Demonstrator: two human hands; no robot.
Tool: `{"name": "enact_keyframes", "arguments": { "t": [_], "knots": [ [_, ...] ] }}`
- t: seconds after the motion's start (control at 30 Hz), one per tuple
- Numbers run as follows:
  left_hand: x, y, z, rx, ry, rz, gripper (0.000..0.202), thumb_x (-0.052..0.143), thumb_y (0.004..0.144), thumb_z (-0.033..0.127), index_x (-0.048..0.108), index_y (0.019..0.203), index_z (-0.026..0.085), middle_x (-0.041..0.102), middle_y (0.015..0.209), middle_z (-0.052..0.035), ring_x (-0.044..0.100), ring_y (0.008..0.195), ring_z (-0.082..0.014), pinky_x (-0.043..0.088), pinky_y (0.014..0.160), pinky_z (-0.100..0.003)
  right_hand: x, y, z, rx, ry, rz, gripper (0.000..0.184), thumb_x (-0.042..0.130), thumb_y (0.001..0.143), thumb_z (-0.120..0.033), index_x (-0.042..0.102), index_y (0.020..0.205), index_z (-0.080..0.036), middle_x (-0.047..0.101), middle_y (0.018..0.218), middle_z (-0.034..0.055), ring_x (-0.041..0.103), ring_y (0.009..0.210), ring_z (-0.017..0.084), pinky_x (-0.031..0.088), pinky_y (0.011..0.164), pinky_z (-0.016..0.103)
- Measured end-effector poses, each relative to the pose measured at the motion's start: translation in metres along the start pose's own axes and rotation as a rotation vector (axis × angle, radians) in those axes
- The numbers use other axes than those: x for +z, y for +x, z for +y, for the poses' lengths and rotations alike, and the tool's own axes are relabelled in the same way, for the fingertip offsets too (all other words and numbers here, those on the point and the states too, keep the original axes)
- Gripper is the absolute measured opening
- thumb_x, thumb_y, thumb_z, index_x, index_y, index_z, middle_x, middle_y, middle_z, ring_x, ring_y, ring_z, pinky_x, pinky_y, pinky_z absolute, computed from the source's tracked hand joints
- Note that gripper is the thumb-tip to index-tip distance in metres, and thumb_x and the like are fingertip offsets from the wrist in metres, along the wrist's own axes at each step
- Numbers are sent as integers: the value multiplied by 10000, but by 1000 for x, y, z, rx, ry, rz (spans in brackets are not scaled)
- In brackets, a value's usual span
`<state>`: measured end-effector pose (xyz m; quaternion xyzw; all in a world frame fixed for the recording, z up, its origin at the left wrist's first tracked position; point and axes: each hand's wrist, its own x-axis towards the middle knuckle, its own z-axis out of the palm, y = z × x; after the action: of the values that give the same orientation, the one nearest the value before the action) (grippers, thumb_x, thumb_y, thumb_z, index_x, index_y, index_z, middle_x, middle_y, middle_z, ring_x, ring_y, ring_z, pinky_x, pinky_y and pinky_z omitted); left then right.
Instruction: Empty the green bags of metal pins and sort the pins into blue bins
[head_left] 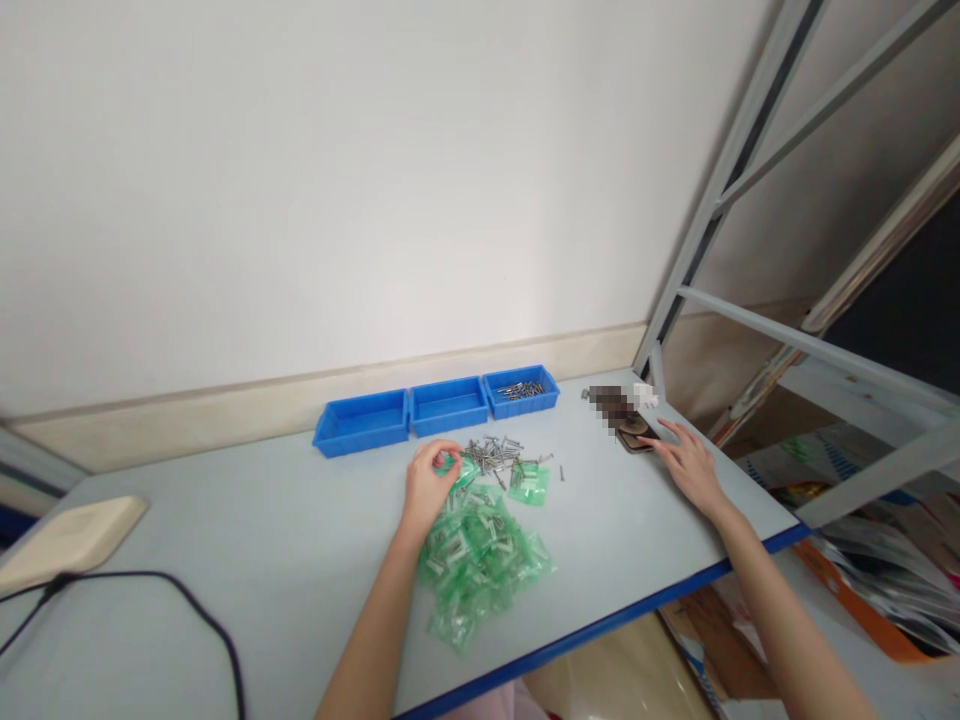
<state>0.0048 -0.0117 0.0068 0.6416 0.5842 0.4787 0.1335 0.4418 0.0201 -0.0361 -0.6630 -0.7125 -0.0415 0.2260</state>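
From my remote seat, I see my left hand point(430, 482) curled, its fingertips pinching a green plastic bag point(454, 465) at the top of a heap of green bags point(476, 560). My right hand point(690, 466) is spread open on the tabletop point(660, 540), its fingers just beside a dark flat object point(634, 433). Loose metal screws point(495, 456) lie between the heap and three joined blue plastic bins point(446, 406); the rightmost bin point(521, 392) holds more screws.
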Motion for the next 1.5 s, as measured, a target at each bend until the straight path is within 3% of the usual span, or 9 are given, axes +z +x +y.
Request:
{"name": "enact_keyframes", "arguments": {
  "t": [0.37,0.67,0.9,1.13,1.33,1.5],
  "knots": [
    [1,1,-3,-19,-18,-2,117,574,676,168,655,758,188,645,689,-6,521,634,-139,443,642,-252,12,26,-13,7,68,43,492,249,919,-503,612,1187,-308,453,1378,42,374,1259,281,357,975,500],
    [2,1,-2,-5,-15,8,125,582,679,139,661,765,183,644,681,-5,539,653,-142,449,646,-249,-5,4,-2,-87,73,73,499,273,915,-503,738,917,-322,511,1324,5,421,1226,279,308,1019,476],
    [3,1,-2,-27,-10,-16,124,580,678,157,666,762,187,652,707,-11,548,651,-142,464,657,-260,-2,5,-2,-70,-9,20,481,264,916,-495,716,994,-348,485,1355,3,378,1263,296,323,1000,508],
    [-2,1,-5,-7,11,11,148,545,671,130,664,734,191,660,721,-20,558,663,-153,467,655,-271,8,18,3,-79,46,37,523,242,917,-517,723,981,-323,485,1353,9,382,1261,286,326,1012,505],
    [2,3,-9,2,-89,-45,365,413,617,12,670,809,186,697,871,-37,619,860,-178,490,781,-315,16,28,-6,50,76,43,500,230,918,-516,647,1130,-341,445,1388,13,381,1259,287,348,990,523],
    [4,3,-8,-34,-172,-50,416,402,577,1,654,857,178,685,939,-46,620,907,-174,516,758,-306,18,29,6,134,26,61,487,242,916,-511,657,1112,-346,473,1362,22,365,1258,304,318,996,565]
  ]
}}
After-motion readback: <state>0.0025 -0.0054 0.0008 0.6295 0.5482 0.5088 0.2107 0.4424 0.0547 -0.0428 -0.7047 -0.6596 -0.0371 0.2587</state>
